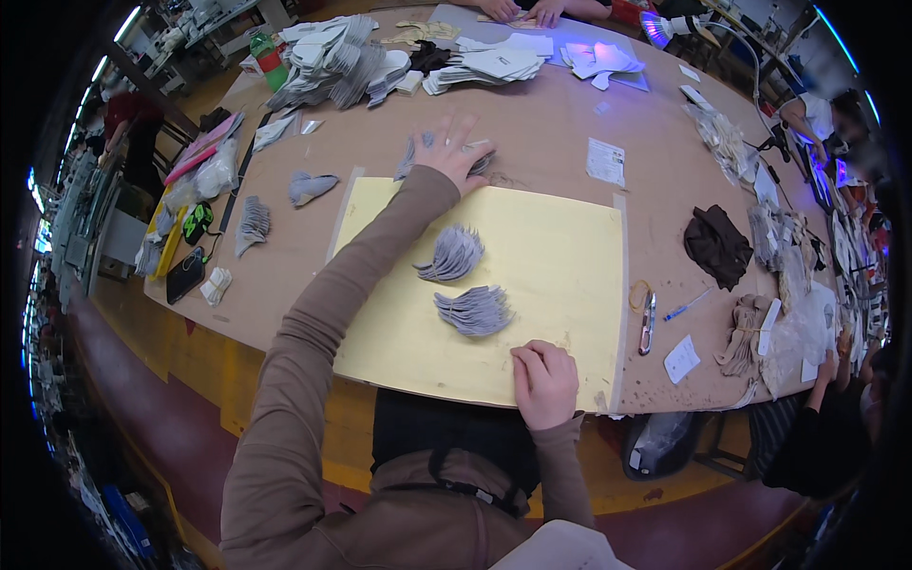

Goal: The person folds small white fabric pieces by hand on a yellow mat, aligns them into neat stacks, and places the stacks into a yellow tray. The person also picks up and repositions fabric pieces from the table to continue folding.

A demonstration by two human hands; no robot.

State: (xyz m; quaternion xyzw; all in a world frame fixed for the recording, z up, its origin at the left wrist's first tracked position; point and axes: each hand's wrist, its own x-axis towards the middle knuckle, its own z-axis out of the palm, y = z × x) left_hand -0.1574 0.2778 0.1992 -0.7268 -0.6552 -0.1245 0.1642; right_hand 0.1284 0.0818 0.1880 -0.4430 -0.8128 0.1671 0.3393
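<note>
A: Start at the left of the table (655,176). What's there?

B: A dark phone (185,277), then a fanned grey outer bundle (253,226), then a grey scrap (311,188).

A: And the left hand (456,157)?

B: It's stretched out just past the far edge of the yellow sheet (575,247), palm down, fingers spread wide over some grey pieces (406,160). It touches or covers them; I can't tell whether it grips any.

A: Where are the nearer ones?

B: Both on the sheet: the upper bundle (451,254) and, just below and slightly right of it, the lower bundle (473,312). Each is many thin strips, gathered at one side and fanned at the other.

A: How would they handle?

B: Light and soft, I'd guess, bending easily and hard to break. The loose layers could slide apart, so I'd pinch the gathered side, thumb on top and fingers underneath, rather than tug at the fanned tips.

A: The right hand (548,383)?

B: Loosely curled at the sheet's near edge. Nothing shows in it, though its palm is hidden.

A: Beyond that?

B: A utility knife (648,325), a pen (688,304) and a crumpled brown cloth (717,247).
</note>
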